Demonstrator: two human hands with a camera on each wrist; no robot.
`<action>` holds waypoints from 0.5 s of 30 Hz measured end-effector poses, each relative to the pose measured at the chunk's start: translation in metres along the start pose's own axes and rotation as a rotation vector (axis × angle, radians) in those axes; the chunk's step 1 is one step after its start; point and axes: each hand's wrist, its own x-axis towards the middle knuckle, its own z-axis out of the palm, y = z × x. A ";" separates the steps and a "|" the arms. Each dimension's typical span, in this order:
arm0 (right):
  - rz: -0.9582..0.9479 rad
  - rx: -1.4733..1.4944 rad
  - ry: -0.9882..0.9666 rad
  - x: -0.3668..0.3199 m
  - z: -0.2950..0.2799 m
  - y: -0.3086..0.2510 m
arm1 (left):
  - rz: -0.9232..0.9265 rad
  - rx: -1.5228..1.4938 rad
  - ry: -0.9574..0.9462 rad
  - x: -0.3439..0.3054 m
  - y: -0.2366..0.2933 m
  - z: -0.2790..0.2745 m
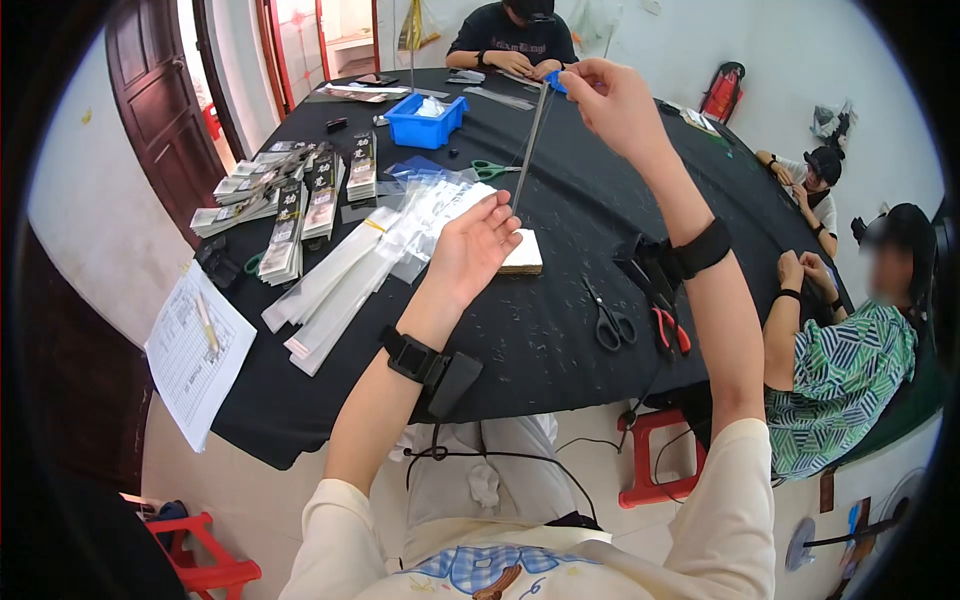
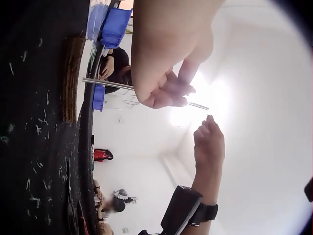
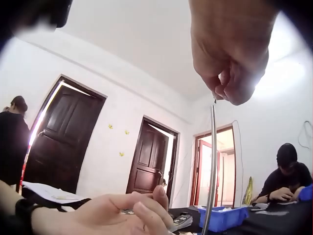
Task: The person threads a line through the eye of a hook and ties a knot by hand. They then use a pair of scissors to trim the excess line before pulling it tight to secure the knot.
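Observation:
A thin metal rod (image 1: 535, 145) stands almost upright between my hands. My left hand (image 1: 475, 245), palm up in the head view, holds it low down with its fingers. The rod's lower end is right at the white top of a small layered block (image 2: 73, 81). Above the rod's upper end, my right hand (image 1: 618, 105) pinches a small, thin dark piece (image 3: 215, 100); its kind I cannot tell. Fine loose strands (image 2: 132, 101) show beside the rod in the left wrist view.
Left on the black-covered table (image 1: 540, 350) lie clear plastic sleeves (image 1: 345, 280), bundles of printed packets (image 1: 285, 230) and a paper sheet (image 1: 195, 350). Black scissors (image 1: 608, 322) and red-handled pliers (image 1: 668, 330) lie right. A blue bin (image 1: 425, 125) stands behind. Other people sit around the table.

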 end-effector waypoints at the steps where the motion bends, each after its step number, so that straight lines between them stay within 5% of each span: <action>1: -0.002 0.003 -0.003 0.001 0.001 0.001 | 0.004 0.000 0.003 -0.001 0.002 0.001; 15: -0.107 -0.094 -0.033 0.004 0.009 0.004 | 0.012 0.011 0.048 -0.002 -0.001 -0.002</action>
